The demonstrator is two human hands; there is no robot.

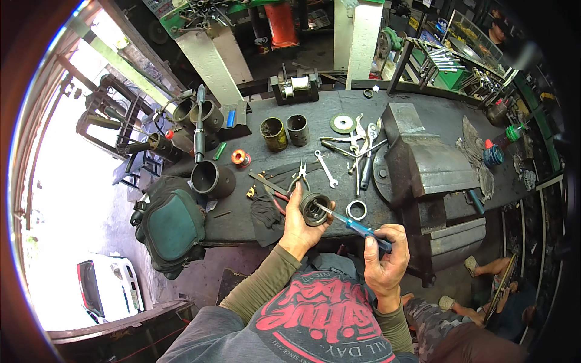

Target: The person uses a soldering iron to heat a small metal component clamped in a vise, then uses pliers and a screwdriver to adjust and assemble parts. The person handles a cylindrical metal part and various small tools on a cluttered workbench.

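Note:
My left hand (295,227) is wrapped round a dark metal cylindrical part (308,216), its open end tilted up toward me. A screwdriver with a translucent blue handle (362,228) is gripped in my right hand (387,261). Its shaft points left and its tip reaches the mouth of the part; whether it touches the inside I cannot tell. Just beyond my left hand lie pliers (301,175) with red handles and a dark rag (264,209). A metal ring (356,210) rests on the bench right of the part.
A large bench vise (426,163) stands at the right. Metal cylinders (213,179), a combination wrench (327,168), locking pliers (359,134) and a grinding disc (342,123) lie about the workbench (254,115). A dark green bag (174,224) sits at the left edge. Another person (511,305) is at lower right.

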